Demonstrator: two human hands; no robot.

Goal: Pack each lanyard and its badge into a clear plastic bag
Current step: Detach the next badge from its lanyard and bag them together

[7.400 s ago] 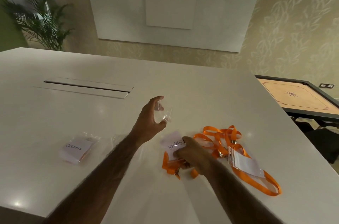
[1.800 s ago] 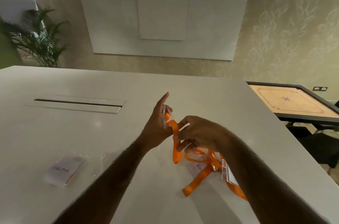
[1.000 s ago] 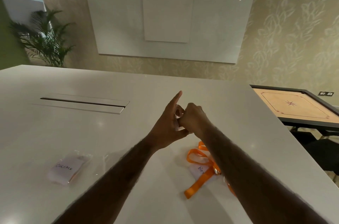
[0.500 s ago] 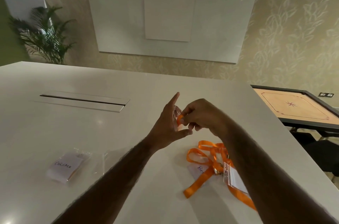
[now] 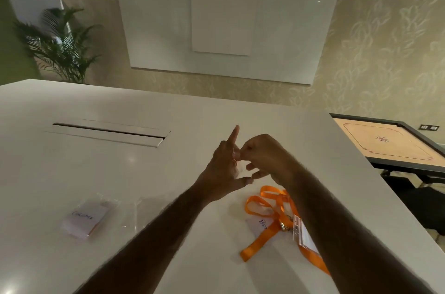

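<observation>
Head view. 1 clear bag: pinched in your left grip, above the table. Right grip: curled at its mouth, hold hidden. 1 orange lanyard with badge: on table, under your right forearm. 1 packed bag: far left.

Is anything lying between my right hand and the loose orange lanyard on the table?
Nothing visible. The orange lanyard lies on the table just nearer than the right hand, partly hidden under that forearm.
</observation>
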